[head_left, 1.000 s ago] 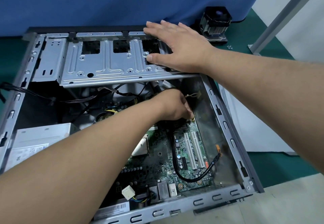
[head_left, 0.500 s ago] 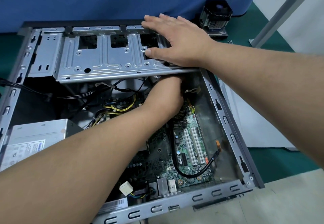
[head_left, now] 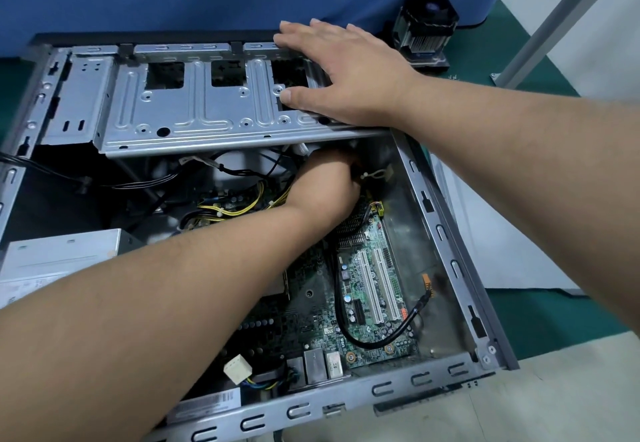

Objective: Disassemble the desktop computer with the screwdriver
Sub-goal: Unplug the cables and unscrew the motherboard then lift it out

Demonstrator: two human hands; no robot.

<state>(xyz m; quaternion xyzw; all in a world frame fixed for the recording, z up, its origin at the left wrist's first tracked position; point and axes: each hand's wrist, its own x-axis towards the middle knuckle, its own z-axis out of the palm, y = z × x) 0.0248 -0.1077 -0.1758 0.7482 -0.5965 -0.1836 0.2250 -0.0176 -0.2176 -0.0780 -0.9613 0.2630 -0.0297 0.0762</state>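
Reaching deeper under the metal drive cage, the left hand is now working in the far corner of the open computer case, where a second ago it was sitting nearer, over the green circuit board. Its fingers are curling out of sight beneath the cage edge, so I cannot tell whether they are gripping a cable or plug or holding nothing. The right hand is lying flat with fingers spread on the top of the cage, just beyond the left hand, pressing down and steadying it as before.

Yellow wires are showing just left of the left wrist, more exposed than a moment earlier, and a small white cable tie is sitting right beside the knuckles. A black cable is looping over the board nearer the person than that hand. The loose cooling fan is standing on the table just right of the right hand, beyond the case.

No screwdriver is visible anywhere. Judging by the move inward, the person is probably freeing a connector or feeling for a fastening under the cage, a step needed before the cage or board can come out.
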